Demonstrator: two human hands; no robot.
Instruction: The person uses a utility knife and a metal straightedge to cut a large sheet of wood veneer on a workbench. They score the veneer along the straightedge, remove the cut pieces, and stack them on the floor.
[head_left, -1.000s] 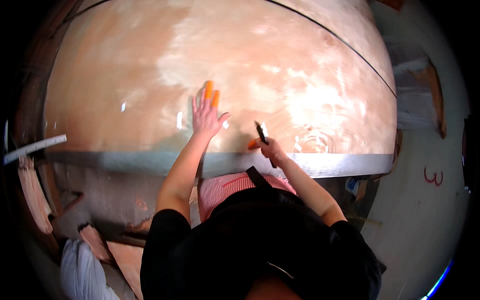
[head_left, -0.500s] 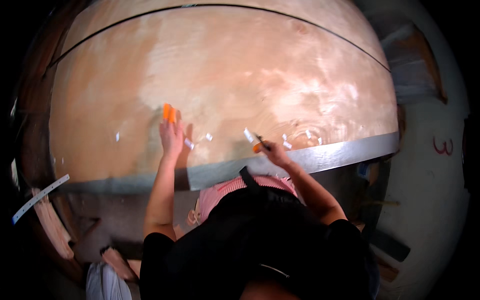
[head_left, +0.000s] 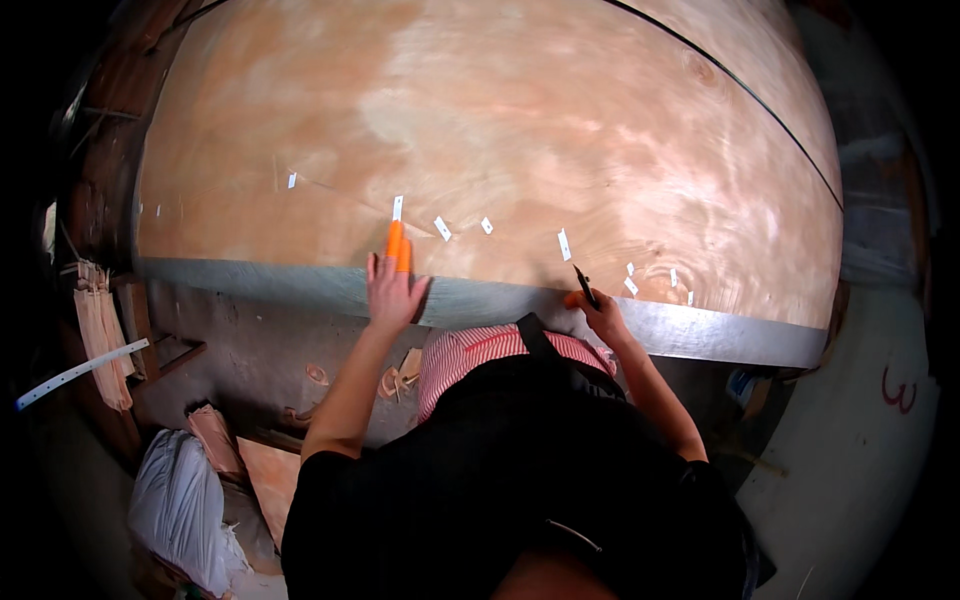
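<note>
A broad sheet of thin, pale brown wood (head_left: pixel 480 130) lies before me, with small white tape strips stuck about its near part. My left hand (head_left: pixel 396 288) rests palm down at the sheet's near edge, fingers stretched out. Orange covers (head_left: pixel 398 245) sheathe two of its fingers, whose tips meet the lower end of one white strip (head_left: pixel 398 207). My right hand (head_left: pixel 604 318), also with an orange finger cover, grips a slim black knife-like tool (head_left: pixel 584 284). Its tip points up-left, just below another white strip (head_left: pixel 563 245).
A grey metal edge (head_left: pixel 715 335) runs along the table's near side. A dark cord (head_left: pixel 740 85) crosses the far part of the sheet. Left of me are a bundle of wood strips (head_left: pixel 100 310), a perforated pale strip (head_left: pixel 85 372) and a whitish sack (head_left: pixel 180 505).
The whole view has shifted. My left hand has drawn back toward the near edge, uncovering a white strip at its fingertips. My right hand still holds the black tool near the edge.
</note>
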